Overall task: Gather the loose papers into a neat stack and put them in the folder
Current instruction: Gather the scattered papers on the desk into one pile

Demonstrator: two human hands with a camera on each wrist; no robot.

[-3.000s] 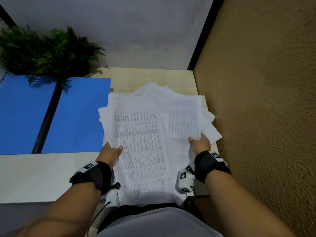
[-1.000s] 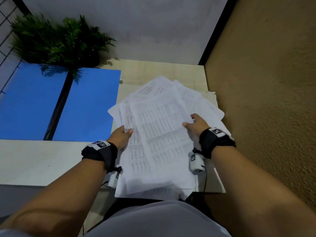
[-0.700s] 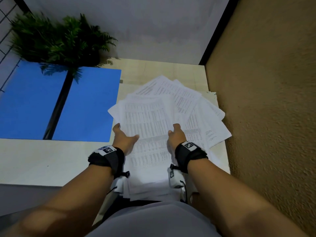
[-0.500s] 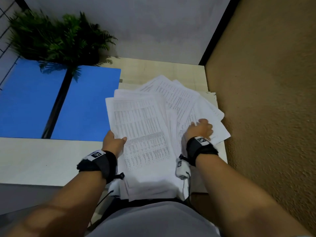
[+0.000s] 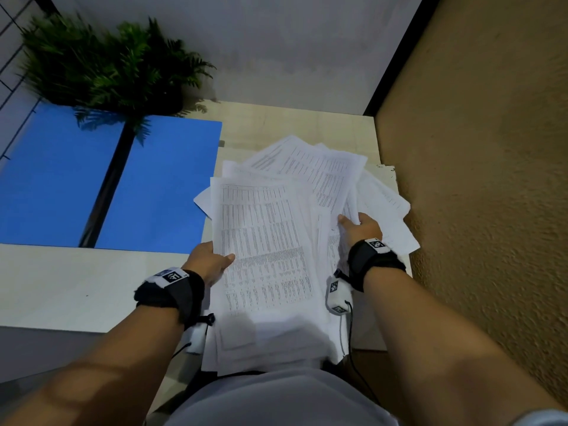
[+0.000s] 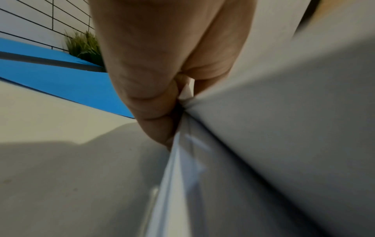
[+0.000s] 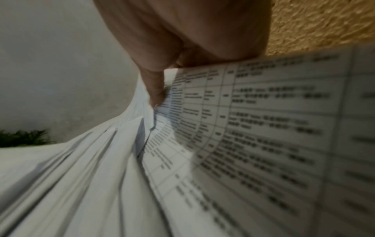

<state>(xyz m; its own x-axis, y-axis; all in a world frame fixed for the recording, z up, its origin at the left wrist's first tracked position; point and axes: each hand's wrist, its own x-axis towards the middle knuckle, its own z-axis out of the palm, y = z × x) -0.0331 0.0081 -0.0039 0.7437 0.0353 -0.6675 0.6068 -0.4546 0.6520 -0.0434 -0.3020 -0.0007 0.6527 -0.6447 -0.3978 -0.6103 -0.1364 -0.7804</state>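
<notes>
**Legible text: none**

I can read nothing here. The papers (image 5: 264, 241) carry printed tables, but the rows are too small in my head view and blurred at the right wrist. My wrist bands (image 5: 172, 276) show only square black-and-white marker patterns.

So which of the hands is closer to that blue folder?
Left. The left hand grips the papers' left edge just beside the blue folder; the right hand is across the pile.

We find bare counter (image 5: 76, 284) on the near left; the textured wall (image 5: 476, 179) hems the right, and the plant (image 5: 101, 66) crowds the far left.
</notes>
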